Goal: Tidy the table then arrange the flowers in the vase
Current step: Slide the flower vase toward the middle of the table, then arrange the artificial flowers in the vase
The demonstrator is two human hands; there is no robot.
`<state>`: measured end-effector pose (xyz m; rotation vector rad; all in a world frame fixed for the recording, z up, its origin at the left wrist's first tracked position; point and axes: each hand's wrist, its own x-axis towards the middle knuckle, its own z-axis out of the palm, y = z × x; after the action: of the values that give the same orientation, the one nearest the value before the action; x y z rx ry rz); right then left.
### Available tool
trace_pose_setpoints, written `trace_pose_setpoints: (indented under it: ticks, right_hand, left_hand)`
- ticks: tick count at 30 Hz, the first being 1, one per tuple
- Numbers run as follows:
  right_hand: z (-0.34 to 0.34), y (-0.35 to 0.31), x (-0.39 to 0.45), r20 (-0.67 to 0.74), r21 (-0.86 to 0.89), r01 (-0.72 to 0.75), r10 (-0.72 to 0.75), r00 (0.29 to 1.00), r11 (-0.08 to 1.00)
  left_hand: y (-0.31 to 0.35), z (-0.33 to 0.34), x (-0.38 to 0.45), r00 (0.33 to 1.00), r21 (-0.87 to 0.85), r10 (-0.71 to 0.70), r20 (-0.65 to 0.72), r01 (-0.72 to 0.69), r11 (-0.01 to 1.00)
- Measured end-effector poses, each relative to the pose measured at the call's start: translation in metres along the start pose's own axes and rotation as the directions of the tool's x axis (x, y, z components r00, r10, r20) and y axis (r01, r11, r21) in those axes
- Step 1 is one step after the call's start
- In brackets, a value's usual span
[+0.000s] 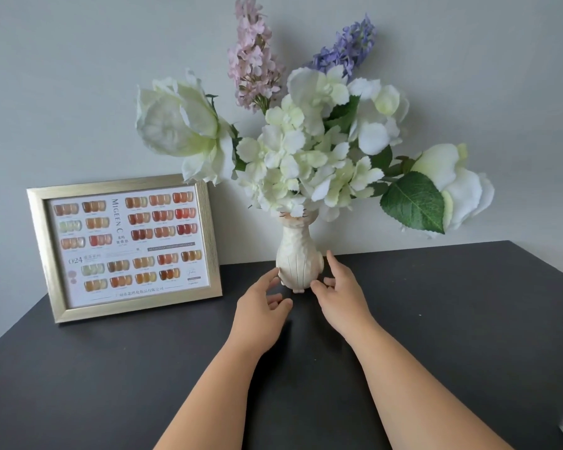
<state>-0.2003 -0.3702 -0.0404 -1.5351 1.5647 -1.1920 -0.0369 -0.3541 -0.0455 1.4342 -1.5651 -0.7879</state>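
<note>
Between the two open hands stands the cream cat-shaped vase, upright on the black table. The left hand brushes its base with a fingertip; the right hand flanks the other side, fingers spread. White, pink and purple flowers rise above both hands. Left of the left hand leans a gold-framed nail colour chart.

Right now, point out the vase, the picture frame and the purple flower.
vase [298,254], head view, on its ribbed body.
picture frame [124,183], head view, top gold edge.
purple flower [346,48], head view, mid spike.
</note>
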Motion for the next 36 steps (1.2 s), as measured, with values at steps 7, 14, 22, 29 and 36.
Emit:
trace_pose_setpoints:
  ticks: [7,14,22,29,36]
  right_hand:
    - [-0.006,0.001,-0.025,-0.015,0.005,-0.008,0.008,1.0,1.0]
    - [-0.021,0.002,-0.066,-0.028,0.049,0.001,0.0,1.0,0.999]
    - [-0.044,-0.013,-0.09,-0.119,0.278,-0.059,0.095,0.988,0.959]
    - [-0.077,-0.078,-0.06,-0.215,0.522,0.095,0.023,0.976,0.848]
    - [-0.105,-0.122,-0.027,-0.436,0.547,0.358,-0.108,0.894,0.757]
  left_hand:
    - [0.003,-0.008,-0.026,0.999,0.024,0.01,-0.043,-0.009,1.0]
    - [0.012,-0.022,-0.069,0.992,-0.009,0.004,-0.13,-0.005,1.0]
    - [0.033,-0.034,-0.103,0.957,-0.203,-0.052,-0.286,-0.007,0.979]
    - [0.091,-0.079,-0.062,0.921,-0.32,0.088,-0.38,-0.22,0.922]
    - [0.145,-0.129,-0.01,0.896,-0.39,0.132,-0.425,-0.313,0.866]
